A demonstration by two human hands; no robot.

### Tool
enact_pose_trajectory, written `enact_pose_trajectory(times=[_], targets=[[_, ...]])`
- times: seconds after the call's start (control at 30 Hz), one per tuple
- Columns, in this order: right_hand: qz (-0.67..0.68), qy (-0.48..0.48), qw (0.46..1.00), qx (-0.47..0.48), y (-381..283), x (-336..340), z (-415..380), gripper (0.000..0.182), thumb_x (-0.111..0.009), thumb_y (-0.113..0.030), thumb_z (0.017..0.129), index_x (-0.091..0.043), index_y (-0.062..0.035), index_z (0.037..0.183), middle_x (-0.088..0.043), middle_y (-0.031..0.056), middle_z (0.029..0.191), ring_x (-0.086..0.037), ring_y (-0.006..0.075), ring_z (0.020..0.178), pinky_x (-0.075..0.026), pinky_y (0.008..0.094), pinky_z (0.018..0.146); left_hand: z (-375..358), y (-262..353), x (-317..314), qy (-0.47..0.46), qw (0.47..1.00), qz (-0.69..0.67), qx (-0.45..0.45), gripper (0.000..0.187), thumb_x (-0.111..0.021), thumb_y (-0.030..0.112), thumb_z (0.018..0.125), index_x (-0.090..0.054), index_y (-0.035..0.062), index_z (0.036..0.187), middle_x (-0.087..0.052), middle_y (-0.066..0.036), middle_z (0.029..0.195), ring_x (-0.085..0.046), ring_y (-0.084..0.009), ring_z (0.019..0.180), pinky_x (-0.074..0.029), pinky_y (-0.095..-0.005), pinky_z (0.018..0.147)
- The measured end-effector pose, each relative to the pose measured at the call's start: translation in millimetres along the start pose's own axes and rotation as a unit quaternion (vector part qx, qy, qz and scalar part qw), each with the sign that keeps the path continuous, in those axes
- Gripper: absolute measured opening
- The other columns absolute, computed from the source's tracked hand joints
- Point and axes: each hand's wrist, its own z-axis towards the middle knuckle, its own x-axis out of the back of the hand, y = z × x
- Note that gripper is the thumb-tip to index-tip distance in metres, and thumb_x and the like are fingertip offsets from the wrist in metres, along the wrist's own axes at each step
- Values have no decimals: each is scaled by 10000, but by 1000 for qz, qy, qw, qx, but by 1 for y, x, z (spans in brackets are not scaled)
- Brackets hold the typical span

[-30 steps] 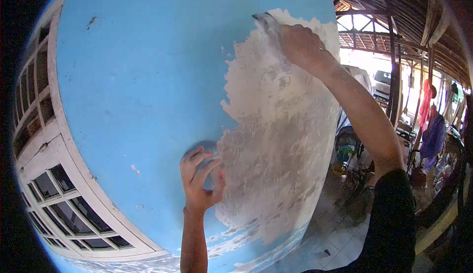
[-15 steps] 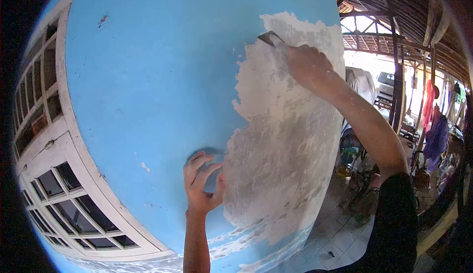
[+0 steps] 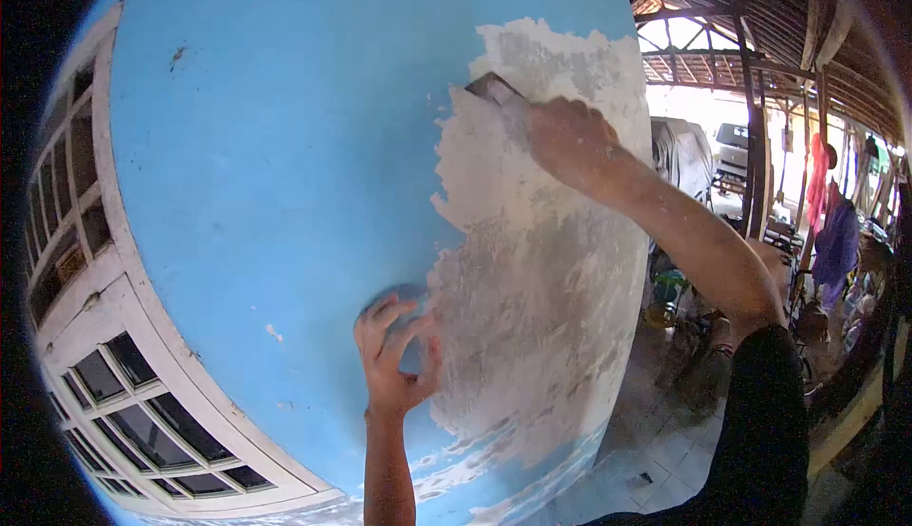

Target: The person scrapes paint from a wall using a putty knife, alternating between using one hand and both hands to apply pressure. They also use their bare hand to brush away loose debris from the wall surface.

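Observation:
A blue painted wall [image 3: 285, 174] curves across the view, with a large patch of bare grey-white plaster [image 3: 532, 231] on its right side. My right hand [image 3: 575, 141] is closed round a scraper [image 3: 496, 91], whose dark flat blade lies at the ragged upper left edge of the plaster patch. The scraper's handle is mostly hidden in my fist. Lower down, my left hand [image 3: 397, 350] is raised against the wall beside the patch. Its fingers are apart and bent, with nothing visible between them, and a dark shadow falls behind the fingertips.
A white-framed door or window with dark glass panes [image 3: 157, 431] stands at the left. To the right, a tiled floor [image 3: 665, 455] leads to a cluttered shed with wooden posts [image 3: 755, 165], hanging purple cloth [image 3: 836, 250] and a covered grey shape [image 3: 682, 155]. Flaked paint marks the wall's bottom.
My right hand and the scraper have moved slightly left and down in view. The wall and door have also shifted a little left, while my left hand stays nearly in place.

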Motion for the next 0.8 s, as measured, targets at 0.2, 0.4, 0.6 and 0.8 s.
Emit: enact_pose_trajectory(times=[0.2, 0.4, 0.6, 0.8], targets=[[10, -16, 1000, -19, -3, 16, 28, 430, -462, -117, 934, -408, -127, 1360, -674, 199, 863, -686, 360, 817, -575, 465, 711, -4, 0, 4, -5, 1000, -13, 13, 222, -669, 44, 752, -664, 97, 968, -607, -105, 1139, -531, -347, 1147, -411, -462, 967], [64, 12, 998, 19, -2, 20, 29, 415, -431, -123, 948, -402, -148, 1362, -669, 210, 847, -687, 369, 799, -578, 464, 675, -11, -6, 10, 0, 998, -50, 31, 223, -673, 44, 750, -670, 84, 969, -589, -111, 1138, -523, -338, 1155, -418, -460, 976], [33, -1, 999, 11, -11, 10, 12, 399, -416, -164, 956, -430, -187, 1354, -664, 224, 849, -670, 415, 774, -548, 500, 705, -15, -8, 18, -16, 999, -37, 25, 224, -690, 44, 738, -671, 80, 958, -578, -111, 1145, -516, -334, 1155, -425, -460, 965], [-4, -18, 998, -59, -6, 13, 36, 384, -410, -101, 962, -412, -149, 1343, -662, 215, 845, -688, 375, 805, -573, 475, 732, -15, -9, 21, -43, 999, -16, 13, 239, -686, 43, 732, -665, 84, 967, -579, -115, 1132, -523, -338, 1133, -425, -467, 961]])
